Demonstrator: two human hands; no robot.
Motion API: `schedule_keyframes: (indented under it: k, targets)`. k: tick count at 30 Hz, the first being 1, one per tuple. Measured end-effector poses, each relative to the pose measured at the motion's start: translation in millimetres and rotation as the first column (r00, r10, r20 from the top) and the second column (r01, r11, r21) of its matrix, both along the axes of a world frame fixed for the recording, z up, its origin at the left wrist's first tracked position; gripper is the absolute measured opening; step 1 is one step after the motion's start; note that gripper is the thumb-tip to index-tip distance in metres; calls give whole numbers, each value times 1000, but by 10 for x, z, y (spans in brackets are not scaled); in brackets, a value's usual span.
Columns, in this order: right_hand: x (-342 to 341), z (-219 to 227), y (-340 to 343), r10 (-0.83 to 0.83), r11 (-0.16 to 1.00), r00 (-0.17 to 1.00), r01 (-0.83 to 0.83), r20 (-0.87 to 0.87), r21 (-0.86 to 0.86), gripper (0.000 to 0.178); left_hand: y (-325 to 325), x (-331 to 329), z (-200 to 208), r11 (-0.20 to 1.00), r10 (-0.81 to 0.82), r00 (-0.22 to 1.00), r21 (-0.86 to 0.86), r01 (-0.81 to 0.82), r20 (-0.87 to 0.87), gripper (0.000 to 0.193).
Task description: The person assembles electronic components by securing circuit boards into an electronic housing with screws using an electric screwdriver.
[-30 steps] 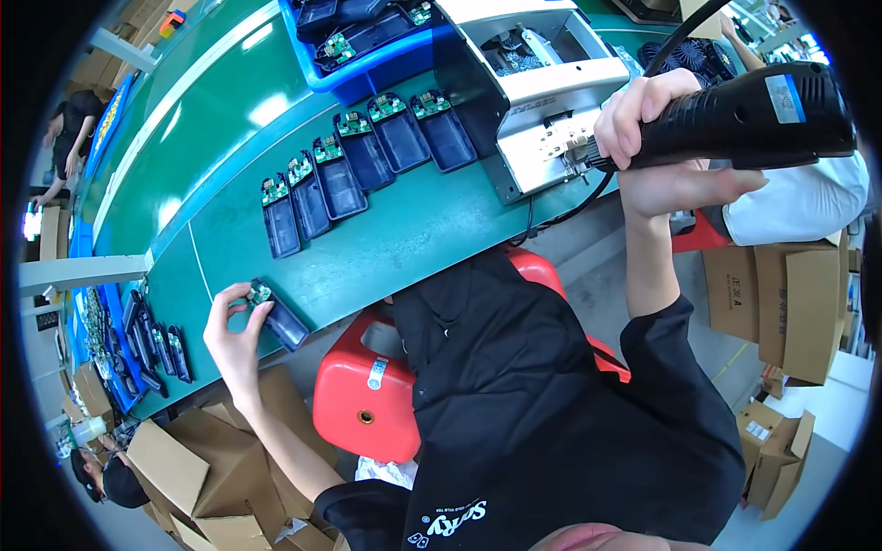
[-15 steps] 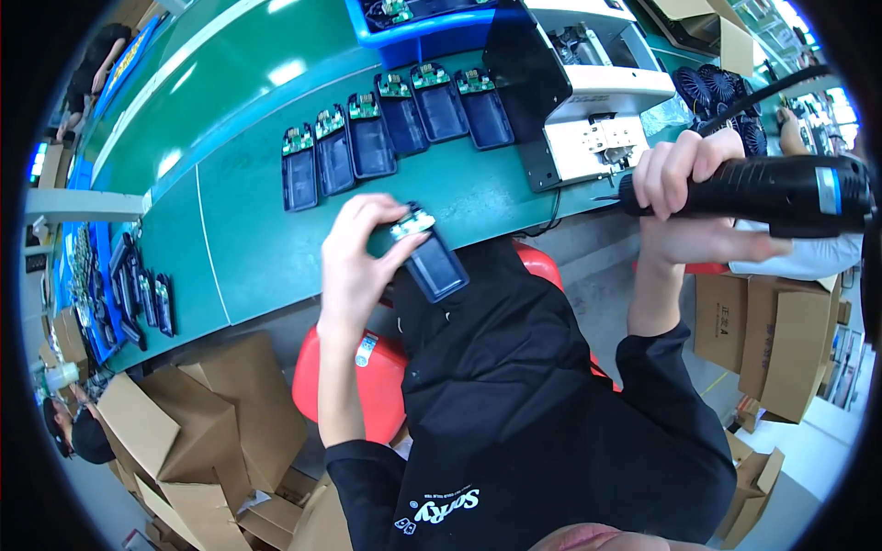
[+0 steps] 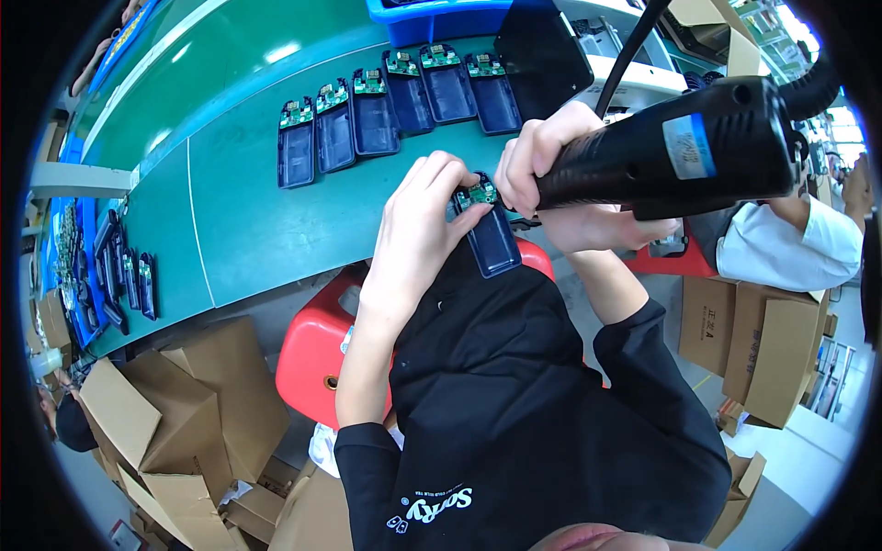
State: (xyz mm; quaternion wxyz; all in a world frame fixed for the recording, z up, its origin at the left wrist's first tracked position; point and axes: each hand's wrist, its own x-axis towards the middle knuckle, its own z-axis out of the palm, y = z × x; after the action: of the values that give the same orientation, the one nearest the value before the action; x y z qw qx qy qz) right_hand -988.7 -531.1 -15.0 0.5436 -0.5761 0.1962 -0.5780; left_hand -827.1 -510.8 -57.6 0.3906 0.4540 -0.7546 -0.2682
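Note:
My left hand (image 3: 413, 220) grips a dark blue plastic housing (image 3: 496, 246) at its upper end, thumb and fingers around a small green circuit board (image 3: 478, 194). The piece hangs in front of the table edge, above my lap. In my right hand (image 3: 579, 230) is a black electric screwdriver (image 3: 643, 156), held sideways with its front end close to the board. My right fingers hide the screwdriver's tip, so contact with the board cannot be made out. Beyond both hands, several similar housings (image 3: 375, 124) with green boards lie in a row on the green table (image 3: 239, 220).
A blue bin (image 3: 446, 26) stands behind the row, beside a machine with a black side panel (image 3: 547, 64). More dark parts (image 3: 138, 280) lie at the table's left end. Around me are a red stool (image 3: 308, 354), cardboard boxes (image 3: 197, 409) and a person in a white sleeve (image 3: 781, 248).
The screwdriver has swung left from beside the machine to the board. My left hand has brought the housing up and right to meet it. My view has shifted slightly.

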Motion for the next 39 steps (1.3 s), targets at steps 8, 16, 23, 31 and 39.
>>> schedule_keyframes:
  k: [8,16,23,31,39]
  targets:
    - [77,-58,-47,70,985,997,-75,-36,-153,79,10,20,-13,999,-4,1000,-41,4,-6,34]
    - [78,-22,-58,48,990,975,-76,-216,-121,93,30,6,-2,997,20,1000,-73,-18,24,34]
    - [98,-182,-63,23,992,999,-26,-27,-126,99,22,7,30,998,19,999,-60,-17,49,33]
    - [132,-167,-7,-42,999,995,42,-95,-3,98,6,40,20,999,-24,999,-24,25,28,33]
    - [202,-127,42,-98,995,976,102,-195,12,96,34,32,-49,994,-17,1000,-103,17,4,35]
